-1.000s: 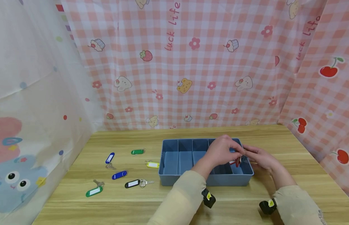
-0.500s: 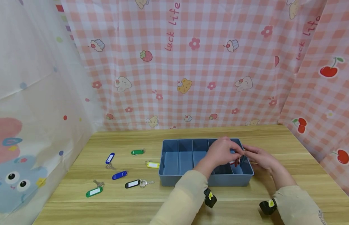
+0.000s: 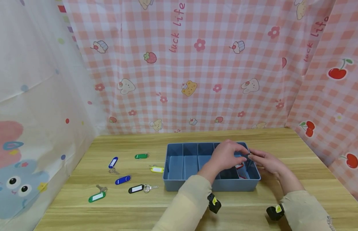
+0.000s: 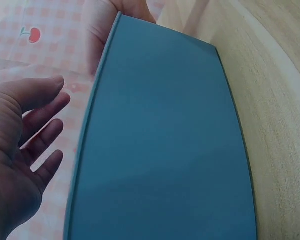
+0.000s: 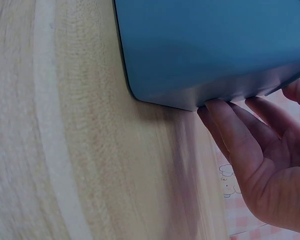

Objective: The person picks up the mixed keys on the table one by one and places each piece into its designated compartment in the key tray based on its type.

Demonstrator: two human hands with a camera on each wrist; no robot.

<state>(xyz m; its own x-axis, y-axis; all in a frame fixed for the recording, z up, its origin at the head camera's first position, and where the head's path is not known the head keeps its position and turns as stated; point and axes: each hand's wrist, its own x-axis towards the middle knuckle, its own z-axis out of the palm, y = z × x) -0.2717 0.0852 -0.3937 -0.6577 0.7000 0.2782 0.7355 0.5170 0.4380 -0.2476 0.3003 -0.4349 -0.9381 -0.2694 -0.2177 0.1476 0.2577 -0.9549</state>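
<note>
A wood-grained tabletop [image 3: 132, 211] is shown, on which a blue-grey box [image 3: 196, 185] is set. Behind the box, a pink checked cloth [image 3: 155, 77] printed with cupcakes and flowers is hung; to its left, a pale cloth [image 3: 29, 83] dotted with colour is seen.

The box is divided crosswise into compartments. In the compartment at its right end, a red tag [image 3: 239, 166] with a white label is partly seen; another bit of red, near the front of the same compartment, is too small to be identified.

To the left of the box, the following are laid out: just beside it, a yellow tag [image 3: 157, 169]; farther off, a black tag [image 3: 136, 189] ringed to a key [image 3: 154, 187], a blue tag [image 3: 122, 180], and several more blue and green ones.

Of the hands, the left hand [image 3: 226, 156] is held above the box's right part, its fingers relaxed and nothing grasped; the right hand [image 3: 268, 164] is placed with extended fingers against the box's right end wall.
</note>
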